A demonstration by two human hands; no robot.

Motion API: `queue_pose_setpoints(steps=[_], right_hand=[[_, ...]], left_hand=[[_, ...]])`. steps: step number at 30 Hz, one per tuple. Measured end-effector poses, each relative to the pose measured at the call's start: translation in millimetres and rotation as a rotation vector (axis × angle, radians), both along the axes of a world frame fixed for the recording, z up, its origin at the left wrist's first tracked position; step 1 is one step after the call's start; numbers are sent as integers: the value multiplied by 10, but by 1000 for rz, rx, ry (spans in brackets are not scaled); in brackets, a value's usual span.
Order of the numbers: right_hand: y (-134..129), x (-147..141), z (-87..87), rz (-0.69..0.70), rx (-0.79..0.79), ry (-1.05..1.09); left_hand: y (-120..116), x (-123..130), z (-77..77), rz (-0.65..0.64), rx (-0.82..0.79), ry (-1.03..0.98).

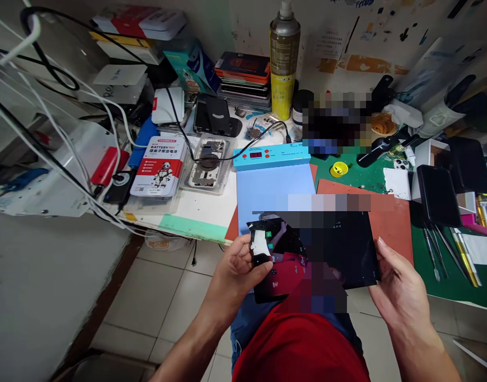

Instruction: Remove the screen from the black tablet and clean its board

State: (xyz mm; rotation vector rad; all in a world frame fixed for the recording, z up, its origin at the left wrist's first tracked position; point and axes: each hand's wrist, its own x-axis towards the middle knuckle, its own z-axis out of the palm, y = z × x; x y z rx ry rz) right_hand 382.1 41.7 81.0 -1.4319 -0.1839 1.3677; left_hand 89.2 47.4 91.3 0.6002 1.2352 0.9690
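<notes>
A dark glossy panel, like a tablet screen [350,254], spans the space between my hands, partly hidden by blurred blocks. My left hand [243,265] grips its left end, where a whitish piece [261,245] lies under my fingers and thumb. The right end rests in my right hand [398,281], with the fingers behind it and the thumb at its edge. Red and green patches show on the glossy left part. Just beyond the panel is a light blue heating plate [275,183] with a red display on its turquoise strip [281,154].
Behind stand a yellow spray can [283,69] and stacked boxes [243,74]. A battery box [159,167] and an opened phone [207,163] lie left. On the right are a brown mat [390,228], a black phone [438,196] and tweezers [431,252]. White cables [60,122] hang left.
</notes>
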Motion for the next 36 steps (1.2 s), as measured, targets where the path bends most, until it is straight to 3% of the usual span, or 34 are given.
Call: queue_pose_setpoints(steps=[8, 13, 17, 23, 31, 36], right_hand=[[-22, 6, -4, 18, 2, -10], [-18, 12, -10, 24, 4, -31], [-8, -3, -7, 16, 3, -38], [1, -10, 2, 9, 8, -21], [-38, -26, 13, 11, 32, -22], [-17, -59, 57, 8, 31, -32]], left_hand=[[-1, 55, 14, 43, -18, 106], [-38, 10, 40, 80, -38, -106], [-78, -20, 37, 132, -59, -120], [-94, -15, 47, 46, -30, -186], [-50, 101, -8, 65, -36, 69], [-6, 148, -22, 119, -49, 115]])
